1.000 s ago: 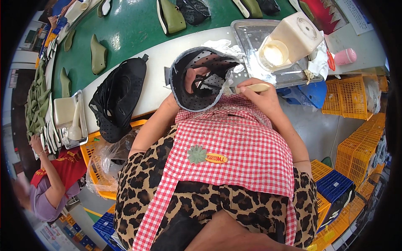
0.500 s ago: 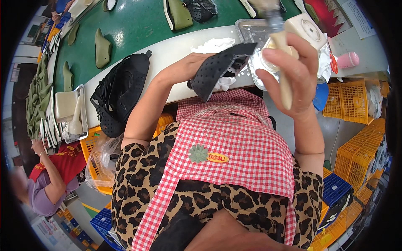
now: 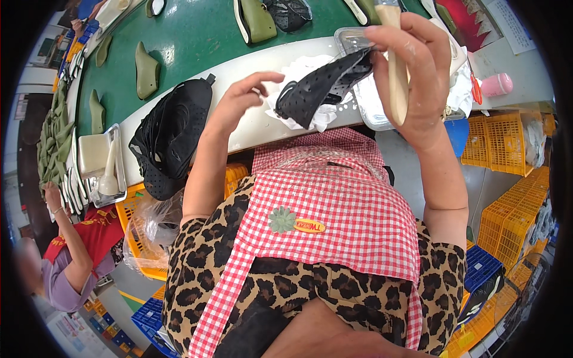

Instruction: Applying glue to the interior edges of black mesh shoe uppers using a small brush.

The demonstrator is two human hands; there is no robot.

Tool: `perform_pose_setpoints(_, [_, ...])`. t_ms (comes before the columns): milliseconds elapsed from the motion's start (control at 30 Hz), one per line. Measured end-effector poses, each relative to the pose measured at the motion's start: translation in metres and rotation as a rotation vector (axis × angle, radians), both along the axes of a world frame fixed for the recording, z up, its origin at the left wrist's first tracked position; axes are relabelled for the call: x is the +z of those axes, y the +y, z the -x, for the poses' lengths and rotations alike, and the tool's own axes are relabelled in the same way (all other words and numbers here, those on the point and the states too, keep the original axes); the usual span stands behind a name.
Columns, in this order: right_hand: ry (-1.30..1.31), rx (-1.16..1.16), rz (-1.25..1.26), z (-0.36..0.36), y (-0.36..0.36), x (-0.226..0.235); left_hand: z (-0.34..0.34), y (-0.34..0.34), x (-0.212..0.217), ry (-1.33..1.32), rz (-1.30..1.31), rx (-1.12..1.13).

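Note:
My right hand point(image 3: 418, 77) is closed around the pale wooden handle of a brush point(image 3: 396, 89), whose bristle end points away past the upper edge. At the fingers of that hand is one end of a black perforated shoe upper point(image 3: 319, 89), apparently pinched there. The upper slants over a crumpled white cloth point(image 3: 295, 70) on the worktop. Left of the upper and apart from it is my left hand point(image 3: 242, 101), fingers spread and holding nothing. A pile of black uppers point(image 3: 173, 131) lies at the left along the table edge.
Beside my right hand stands a clear tray point(image 3: 367, 116) with white residue. A pink bottle point(image 3: 496, 85) is farther right. Green shoe lasts point(image 3: 147, 70) rest on the green belt point(image 3: 191, 36). At left, another tray point(image 3: 122, 194) holds a pale block. Yellow crates point(image 3: 504, 143) flank me; a co-worker point(image 3: 74, 256) is at left.
My left hand has let go of the shoe upper and moved left. My right hand has moved up with the brush and is now at the upper's far end.

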State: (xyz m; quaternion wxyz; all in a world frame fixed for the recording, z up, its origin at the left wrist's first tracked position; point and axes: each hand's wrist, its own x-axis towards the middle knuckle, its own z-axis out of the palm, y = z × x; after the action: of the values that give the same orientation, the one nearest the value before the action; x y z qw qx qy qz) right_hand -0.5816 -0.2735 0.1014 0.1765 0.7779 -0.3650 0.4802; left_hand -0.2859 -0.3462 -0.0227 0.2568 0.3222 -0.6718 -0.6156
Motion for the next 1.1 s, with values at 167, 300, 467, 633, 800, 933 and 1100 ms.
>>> perform_pose_setpoints(167, [-0.191,-0.066,-0.193,-0.009,0.001,0.017,0.006,0.023,-0.023,-0.098,0.053,-0.004])
perform_pose_setpoints(300, [-0.007,-0.127,0.012,-0.004,-0.012,0.013,0.006,0.008,-0.028,-0.053,-0.172,-0.026])
perform_pose_setpoints(467, [-0.081,-0.205,-0.03,0.023,-0.017,-0.011,-0.012,-0.025,0.002,0.292,-0.166,0.337])
perform_pose_setpoints(633, [-0.161,-0.211,-0.165,0.028,-0.003,-0.058,-0.055,-0.088,0.033,0.212,-0.118,0.539])
perform_pose_setpoints(800, [-0.221,-0.231,-0.366,0.017,0.021,-0.087,-0.105,-0.166,0.025,0.138,-0.134,0.665])
perform_pose_setpoints(933, [-0.228,-0.219,-0.423,0.015,0.03,-0.101,-0.141,-0.223,0.009,0.03,-0.089,0.691])
perform_pose_setpoints(1100, [-0.216,-0.183,-0.468,0.008,0.037,-0.109,-0.227,-0.263,-0.055,0.078,-0.294,0.983])
